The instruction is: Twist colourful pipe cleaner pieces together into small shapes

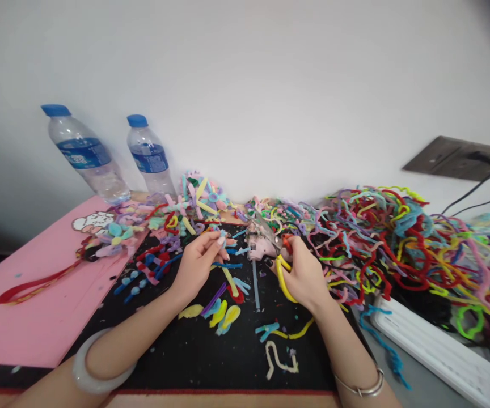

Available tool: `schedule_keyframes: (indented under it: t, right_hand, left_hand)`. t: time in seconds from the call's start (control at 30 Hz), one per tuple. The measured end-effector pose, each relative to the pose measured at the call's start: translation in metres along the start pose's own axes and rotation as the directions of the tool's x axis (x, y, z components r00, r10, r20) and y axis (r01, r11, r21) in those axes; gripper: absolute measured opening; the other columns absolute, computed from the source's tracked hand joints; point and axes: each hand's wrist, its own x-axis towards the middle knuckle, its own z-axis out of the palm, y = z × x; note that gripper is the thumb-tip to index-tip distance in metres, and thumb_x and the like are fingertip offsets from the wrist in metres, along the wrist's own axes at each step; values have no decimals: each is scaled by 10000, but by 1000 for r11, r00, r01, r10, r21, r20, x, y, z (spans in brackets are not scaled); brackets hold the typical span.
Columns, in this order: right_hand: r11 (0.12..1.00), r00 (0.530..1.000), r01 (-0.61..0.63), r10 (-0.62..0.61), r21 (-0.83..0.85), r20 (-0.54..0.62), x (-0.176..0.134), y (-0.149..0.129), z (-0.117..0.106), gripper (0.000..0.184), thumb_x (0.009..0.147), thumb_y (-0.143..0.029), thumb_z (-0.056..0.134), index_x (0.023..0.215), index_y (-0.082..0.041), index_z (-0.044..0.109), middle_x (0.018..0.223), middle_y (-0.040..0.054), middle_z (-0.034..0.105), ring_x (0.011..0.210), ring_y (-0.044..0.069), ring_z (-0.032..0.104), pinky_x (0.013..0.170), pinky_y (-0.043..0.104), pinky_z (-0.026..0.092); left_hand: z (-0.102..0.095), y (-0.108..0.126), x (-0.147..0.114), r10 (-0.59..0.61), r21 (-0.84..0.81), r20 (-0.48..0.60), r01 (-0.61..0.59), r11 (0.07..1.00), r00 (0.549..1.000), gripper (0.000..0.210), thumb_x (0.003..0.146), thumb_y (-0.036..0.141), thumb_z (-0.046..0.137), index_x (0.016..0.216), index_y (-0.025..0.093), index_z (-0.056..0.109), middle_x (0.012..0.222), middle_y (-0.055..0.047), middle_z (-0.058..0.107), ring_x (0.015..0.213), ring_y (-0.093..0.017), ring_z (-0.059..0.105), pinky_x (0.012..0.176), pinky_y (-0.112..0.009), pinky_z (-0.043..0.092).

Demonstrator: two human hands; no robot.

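My left hand point(198, 260) pinches a small light-blue fuzzy piece point(223, 237), perhaps pipe cleaner, between thumb and fingertips. In my right hand point(304, 275) is a pair of scissors with yellow and orange handles point(285, 283). Their blades point up and left, apart from the blue piece. Beside the blades lies a pink glue gun point(261, 247), with a clear glue stick point(256, 286) reaching toward me. Below the left hand, yellow and blue looped pipe-cleaner pieces point(218, 315) rest on the black mat point(177, 362). A bent cream pipe cleaner point(270, 362) lies nearer to me.
A large tangle of coloured pipe cleaners point(415, 226) fills the right side. In front of it is a white power strip point(436, 351). Two water bottles point(85, 153) stand by the wall at left. A red strap point(36, 286) crosses a pink sheet point(28, 328).
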Motion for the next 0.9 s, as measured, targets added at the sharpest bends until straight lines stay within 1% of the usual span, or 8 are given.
schedule_keyframes:
  t: [0.17,0.3,0.37,0.5,0.6,0.77,0.9]
  right_hand:
    - [989,986,128,-119,-75,117,-1,-6,4,227,705,-350,564,862,-207,485,829,30,584,702,184,539,596,263,368]
    - [983,973,174,-162,-61,167,-2,-7,4,282,706,-378,594,915,-206,518,880,38,598,765,196,558,640,263,381]
    - [981,968,186,-174,-51,179,-3,-8,4,304,705,-377,603,941,-201,527,896,44,606,788,204,564,651,267,384]
    - [979,962,200,-189,-34,198,-3,-9,2,282,694,-345,620,920,-194,546,879,42,615,779,200,563,642,261,380]
    - [980,962,199,-190,-29,198,-2,-8,1,259,686,-343,632,879,-193,549,849,35,611,747,188,555,623,254,369]
    - [978,958,210,-201,-20,204,-2,-8,2,251,694,-394,630,810,-195,531,806,23,600,698,169,531,592,245,345]
    - [975,953,224,-217,-7,212,-2,-7,4,230,700,-391,625,746,-197,510,758,9,578,668,154,507,581,235,328]
  left_hand:
    - [1,2,-2,-34,-12,3,34,999,999,284,762,388,617,907,145,602,667,-14,650,653,-167,649,656,-282,520]
    - [1,4,-4,-21,11,18,20,1000,1000,267,763,382,614,872,139,593,690,-21,662,657,-183,663,649,-293,524]
    - [1,6,-4,-8,32,40,7,999,999,223,777,356,602,832,141,589,675,-20,665,657,-179,661,635,-275,517]
    - [1,9,-4,2,81,75,-8,997,997,177,797,318,576,772,143,593,664,-22,669,629,-158,645,613,-250,505]
    - [1,10,-5,-5,99,87,-4,995,996,178,790,312,577,781,137,601,676,-28,669,613,-155,636,610,-255,502]
    - [0,8,-4,0,103,101,-11,995,995,177,792,315,569,772,141,596,676,-28,664,617,-158,630,608,-257,496]
    - [-1,7,-3,-9,101,115,-3,995,993,161,806,297,550,751,150,588,631,-14,650,626,-152,623,614,-244,490]
